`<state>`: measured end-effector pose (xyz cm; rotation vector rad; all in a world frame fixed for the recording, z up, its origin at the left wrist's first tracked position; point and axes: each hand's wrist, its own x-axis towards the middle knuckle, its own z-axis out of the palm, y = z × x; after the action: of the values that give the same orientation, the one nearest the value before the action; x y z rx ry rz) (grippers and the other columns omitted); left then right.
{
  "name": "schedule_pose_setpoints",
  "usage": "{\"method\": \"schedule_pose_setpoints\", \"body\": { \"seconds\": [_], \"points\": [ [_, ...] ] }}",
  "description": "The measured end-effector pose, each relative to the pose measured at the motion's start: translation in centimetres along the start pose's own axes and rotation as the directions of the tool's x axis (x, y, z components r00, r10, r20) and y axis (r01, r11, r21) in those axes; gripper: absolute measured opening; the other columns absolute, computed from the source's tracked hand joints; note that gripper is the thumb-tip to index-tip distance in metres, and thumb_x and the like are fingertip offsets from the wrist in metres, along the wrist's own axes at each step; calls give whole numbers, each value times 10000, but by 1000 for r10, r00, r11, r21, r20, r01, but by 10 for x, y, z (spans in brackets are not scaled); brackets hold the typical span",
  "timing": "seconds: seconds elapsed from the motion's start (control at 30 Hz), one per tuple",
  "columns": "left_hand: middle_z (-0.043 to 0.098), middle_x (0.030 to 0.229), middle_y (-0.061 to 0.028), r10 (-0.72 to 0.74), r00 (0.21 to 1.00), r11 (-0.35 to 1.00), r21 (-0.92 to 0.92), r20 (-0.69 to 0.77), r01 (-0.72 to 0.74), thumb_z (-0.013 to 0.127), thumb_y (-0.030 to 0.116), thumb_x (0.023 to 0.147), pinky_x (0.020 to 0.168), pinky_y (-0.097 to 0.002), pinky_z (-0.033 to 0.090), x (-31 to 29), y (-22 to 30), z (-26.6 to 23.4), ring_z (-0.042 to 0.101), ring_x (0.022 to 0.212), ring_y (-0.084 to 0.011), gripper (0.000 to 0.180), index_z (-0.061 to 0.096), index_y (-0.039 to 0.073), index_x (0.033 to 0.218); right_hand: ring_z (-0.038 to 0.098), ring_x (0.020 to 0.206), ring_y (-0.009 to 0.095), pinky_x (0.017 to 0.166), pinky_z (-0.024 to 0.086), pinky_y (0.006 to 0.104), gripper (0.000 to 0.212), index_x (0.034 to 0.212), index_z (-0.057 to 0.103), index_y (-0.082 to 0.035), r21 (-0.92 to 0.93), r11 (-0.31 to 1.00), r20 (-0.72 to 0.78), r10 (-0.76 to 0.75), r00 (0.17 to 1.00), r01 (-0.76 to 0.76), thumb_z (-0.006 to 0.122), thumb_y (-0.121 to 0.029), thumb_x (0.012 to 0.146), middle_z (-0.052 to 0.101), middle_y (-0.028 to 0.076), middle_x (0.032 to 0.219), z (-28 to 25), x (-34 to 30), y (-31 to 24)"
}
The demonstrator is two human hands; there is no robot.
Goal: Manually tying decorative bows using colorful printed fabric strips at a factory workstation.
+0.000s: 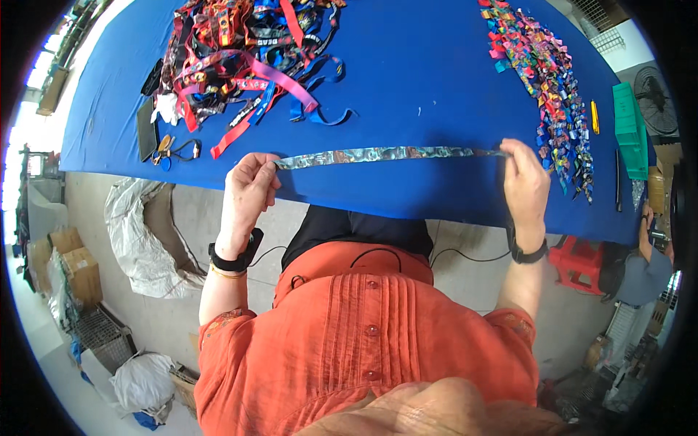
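A printed ribbon strap [378, 154], grey-green with a dark pattern, stretches nearly straight between my two hands over the near edge of the blue-covered table [407, 87]. My left hand [251, 183] pinches one end between thumb and fingers. At the other end, the fingers of my right hand [525, 174] are closed on the strap. Ahead of my left hand lies a tangled heap of colourful straps [233, 62]. Beyond my right hand runs a long pile of small, multicoloured folded ribbon pieces [542, 80].
Left of the heap's near side are a dark flat case [147, 129] and small corded items [169, 151]. At right lie a yellow cutter [595, 118] and a green bin [630, 131]. A red stool [576, 263] stands below; another person [646, 272] is at far right.
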<state>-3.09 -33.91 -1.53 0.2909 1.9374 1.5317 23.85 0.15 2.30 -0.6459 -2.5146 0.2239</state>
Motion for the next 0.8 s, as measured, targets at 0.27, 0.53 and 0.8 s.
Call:
{"method": "schedule_pose_setpoints", "body": {
  "seconds": [0.27,0.53,0.8],
  "points": [
    [594,735,15,260,948,950,224,-183,-217,602,80,966,481,-199,408,18,-33,2,527,606,-45,79,603,25,1023,700,938,272,805,565,348,157,926,680,-51,-113,992,-21,53,998,-55,610,68,850,721,98,994,8,-63,-17],
    [595,638,-66,413,880,820,516,-235,-247,662,85,907,589,-290,481,19,-31,2,554,579,-110,102,632,36,991,690,974,274,846,554,372,200,918,696,-65,-192,980,-27,40,999,-45,615,74,800,719,78,1043,3,-88,-11],
    [614,1019,-161,525,825,528,841,-210,-122,635,148,922,756,-403,492,-2,-12,11,624,946,-300,226,596,27,1109,679,1025,298,884,536,382,267,1083,680,-57,-159,934,-217,284,934,-321,568,58,870,709,119,1092,-6,-104,-6]
  ]
}}
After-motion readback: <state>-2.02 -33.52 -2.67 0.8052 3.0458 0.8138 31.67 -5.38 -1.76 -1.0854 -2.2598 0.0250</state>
